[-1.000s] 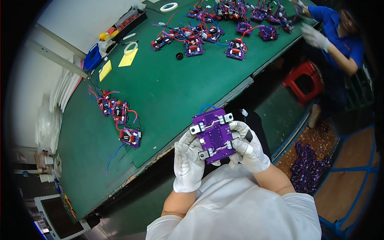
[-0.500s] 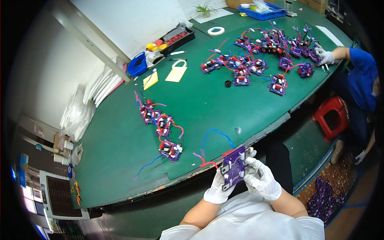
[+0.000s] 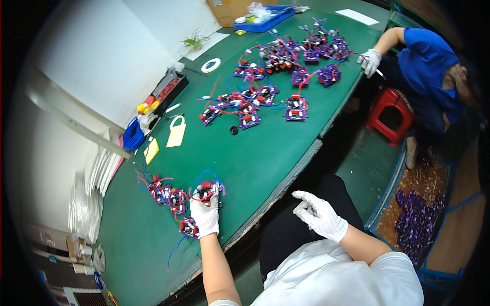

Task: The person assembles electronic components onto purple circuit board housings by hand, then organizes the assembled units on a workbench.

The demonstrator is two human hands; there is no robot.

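My left hand (image 3: 205, 217), in a white glove, reaches over the table and grips a purple circuit board (image 3: 209, 189) with red and black components. A blue wire loops above that board. Beside my left hand lies a small cluster of similar wired boards (image 3: 176, 200), one of them partly hidden by the glove. My right hand (image 3: 320, 218), also gloved, hangs over my lap near the table edge. Its fingers are apart and loosely bent, with nothing in them.
Across the green table (image 3: 168, 255) lies a large group of wired boards (image 3: 280, 56), with a small black cap (image 3: 234, 130) close by. A person in blue (image 3: 429, 61) reaches in at the far right, beside a red stool (image 3: 390, 115). More boards (image 3: 416, 219) lie piled in a container at right.
My left hand has carried the circuit board leftward from above my lap to beside the small cluster. My right hand has let go of it. The view has shifted.
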